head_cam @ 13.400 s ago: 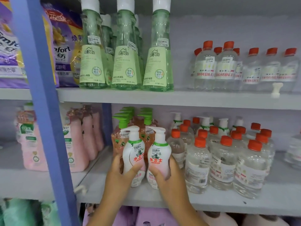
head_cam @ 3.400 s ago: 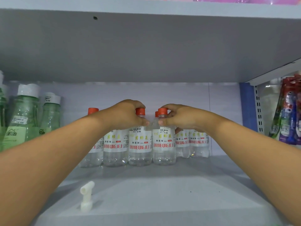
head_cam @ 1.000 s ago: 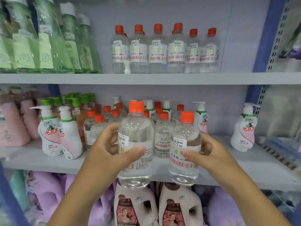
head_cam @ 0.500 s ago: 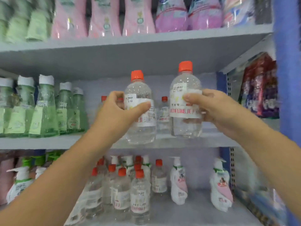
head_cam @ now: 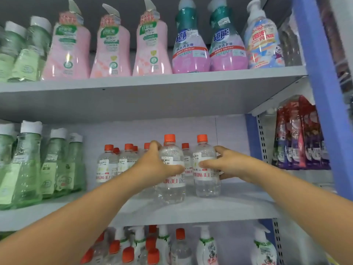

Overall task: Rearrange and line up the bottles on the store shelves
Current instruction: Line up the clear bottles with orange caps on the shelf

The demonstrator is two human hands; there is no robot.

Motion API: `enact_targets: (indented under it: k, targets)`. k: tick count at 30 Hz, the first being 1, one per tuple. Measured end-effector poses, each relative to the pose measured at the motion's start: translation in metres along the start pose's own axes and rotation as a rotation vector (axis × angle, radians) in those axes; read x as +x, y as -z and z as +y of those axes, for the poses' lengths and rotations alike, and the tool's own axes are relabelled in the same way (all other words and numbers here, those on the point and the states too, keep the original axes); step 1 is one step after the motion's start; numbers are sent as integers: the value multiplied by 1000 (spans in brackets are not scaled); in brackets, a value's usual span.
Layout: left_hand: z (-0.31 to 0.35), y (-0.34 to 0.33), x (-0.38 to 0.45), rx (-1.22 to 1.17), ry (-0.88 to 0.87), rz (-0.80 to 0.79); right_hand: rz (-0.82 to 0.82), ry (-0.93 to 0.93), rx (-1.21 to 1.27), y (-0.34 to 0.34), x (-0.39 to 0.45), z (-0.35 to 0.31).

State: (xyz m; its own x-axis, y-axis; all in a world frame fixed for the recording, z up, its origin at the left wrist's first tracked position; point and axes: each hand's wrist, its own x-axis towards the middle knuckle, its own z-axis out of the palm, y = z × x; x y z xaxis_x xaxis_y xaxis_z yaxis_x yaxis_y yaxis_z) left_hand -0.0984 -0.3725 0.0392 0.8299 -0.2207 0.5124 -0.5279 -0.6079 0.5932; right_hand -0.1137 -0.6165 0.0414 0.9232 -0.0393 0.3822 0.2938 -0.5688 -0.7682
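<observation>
Two hands: both reach onto the middle shelf point(head_cam: 191, 211), each around one clear bottle.
Shelving: grey boards on blue uprights point(head_cam: 322, 104); the middle shelf has the top shelf point(head_cam: 152, 92) low over it, its underside a little way above the orange caps.
Open room: bare board lies in front of the two held bottles out to the near edge, and to their right as far as the slotted upright point(head_cam: 262, 138); the far right corner of the board is bare too.
Left side: green bottles point(head_cam: 38, 165) with white caps stand along the left of the middle shelf, a gap between them and the clear ones.
Clear bottle row point(head_cam: 114, 165): orange-capped, white-labelled, standing at the back of the shelf behind the left forearm.
Left hand point(head_cam: 154, 165): fingers wrapped around the left clear bottle point(head_cam: 172, 188), thumb across its label; its base is on the board, nearer than the row.
Right hand point(head_cam: 227, 165): fingers wrapped around the right clear bottle point(head_cam: 207, 180), which stands upright on the board just beside the left one.
Top shelf goods: pink bottles point(head_cam: 112, 50), then teal-and-pink ones point(head_cam: 191, 44), close to the front edge.
Below: pump bottles point(head_cam: 207, 247) and more orange caps, blurred.
</observation>
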Motion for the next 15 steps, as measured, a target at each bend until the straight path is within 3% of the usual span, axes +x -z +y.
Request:
enact_targets:
  k: [6,10,15]
  targets:
    - [-7,15,17,195,-14,-104,-101,-78,-194,12,25,-11]
    - [-1,14,33,198,-85,-162,-38,-65,-190,6,42,-18]
    - [6,36,55,40,-202,-224,46,-6,-234,4,57,-23]
